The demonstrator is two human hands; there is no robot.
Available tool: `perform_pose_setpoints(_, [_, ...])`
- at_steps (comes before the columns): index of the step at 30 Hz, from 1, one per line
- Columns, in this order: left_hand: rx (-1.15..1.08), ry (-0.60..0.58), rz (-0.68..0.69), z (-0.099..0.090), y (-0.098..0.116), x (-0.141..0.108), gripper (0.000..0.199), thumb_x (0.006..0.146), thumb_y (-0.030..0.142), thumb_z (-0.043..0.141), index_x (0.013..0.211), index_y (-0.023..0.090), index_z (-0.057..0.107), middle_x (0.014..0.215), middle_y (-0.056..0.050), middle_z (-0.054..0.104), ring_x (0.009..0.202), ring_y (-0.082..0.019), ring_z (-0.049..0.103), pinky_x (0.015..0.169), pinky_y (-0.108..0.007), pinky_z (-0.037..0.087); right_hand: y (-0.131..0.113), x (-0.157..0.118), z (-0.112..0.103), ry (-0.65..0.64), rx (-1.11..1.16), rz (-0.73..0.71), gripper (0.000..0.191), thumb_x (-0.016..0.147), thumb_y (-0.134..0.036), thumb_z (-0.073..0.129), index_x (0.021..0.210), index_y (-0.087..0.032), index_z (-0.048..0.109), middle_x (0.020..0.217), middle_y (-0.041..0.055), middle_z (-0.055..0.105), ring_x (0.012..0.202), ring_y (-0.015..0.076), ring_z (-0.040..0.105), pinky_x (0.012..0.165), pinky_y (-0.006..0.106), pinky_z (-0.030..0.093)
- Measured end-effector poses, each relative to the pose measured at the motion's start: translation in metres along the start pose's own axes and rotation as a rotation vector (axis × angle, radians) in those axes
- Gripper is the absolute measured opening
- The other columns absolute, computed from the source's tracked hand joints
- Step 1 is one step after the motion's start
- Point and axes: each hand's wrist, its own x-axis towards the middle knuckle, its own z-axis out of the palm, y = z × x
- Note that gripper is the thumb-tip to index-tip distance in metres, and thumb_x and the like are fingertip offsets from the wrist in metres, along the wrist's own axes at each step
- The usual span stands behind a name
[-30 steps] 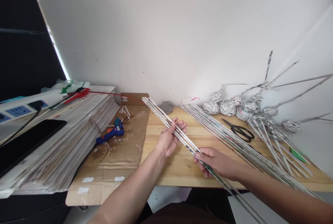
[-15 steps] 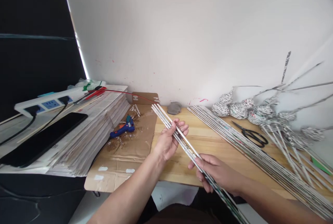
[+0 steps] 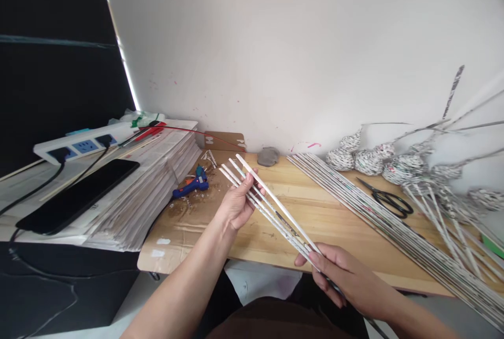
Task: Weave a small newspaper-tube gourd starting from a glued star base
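Several rolled newspaper sticks slant across in front of me, their far ends fanned apart. My left hand grips them near those upper ends, thumb on top. Lower down, my right hand is closed round the same sticks, where they come together. Their near ends run beneath my right hand and are partly hidden. To the right, a row of more rolled paper sticks lies on the wooden table, apart from my hands.
Black scissors and woven paper gourds lie at the right. A grey lump sits near the wall. On cardboard at left is a blue glue gun, beside a newspaper stack bearing a phone and a power strip.
The far ends of the held sticks have spread apart. My left hand has shifted left, my right hand slightly right and down. The view has tilted slightly.
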Motion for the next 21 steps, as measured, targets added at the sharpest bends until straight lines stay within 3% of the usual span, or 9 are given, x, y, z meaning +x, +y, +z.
perform_pose_setpoints(5, [0.002,-0.046,0.016,-0.001,0.001,0.0,0.026,0.065,0.018,0.086,0.082,0.014,0.066,0.079,0.0,0.068,0.061,-0.009,0.064,0.056,-0.019,0.057,0.001,-0.003,0.001,-0.019,-0.01,0.014,0.054,0.096,-0.062,0.037,0.111,-0.016,0.061,0.068,-0.0045,0.05,0.046,0.0048,0.042,0.047,0.02,0.033])
perform_pose_setpoints(14, [0.015,0.02,0.011,0.003,-0.003,-0.004,0.022,0.069,0.015,0.083,0.08,0.014,0.065,0.075,0.0,0.067,0.057,-0.009,0.062,0.053,-0.019,0.057,0.011,-0.003,0.003,-0.041,0.031,0.013,0.054,0.096,-0.062,0.038,0.111,-0.015,0.061,0.07,-0.004,0.051,0.045,0.0045,0.042,0.047,0.019,0.034])
perform_pose_setpoints(21, [-0.064,-0.085,0.006,0.007,0.001,-0.01,0.022,0.07,0.013,0.082,0.085,0.015,0.066,0.075,0.002,0.061,0.059,-0.007,0.06,0.051,-0.014,0.054,0.016,-0.007,0.004,-0.067,0.075,0.064,0.054,0.093,-0.064,0.042,0.11,-0.016,0.061,0.064,-0.0047,0.049,0.043,0.0058,0.041,0.046,0.02,0.032])
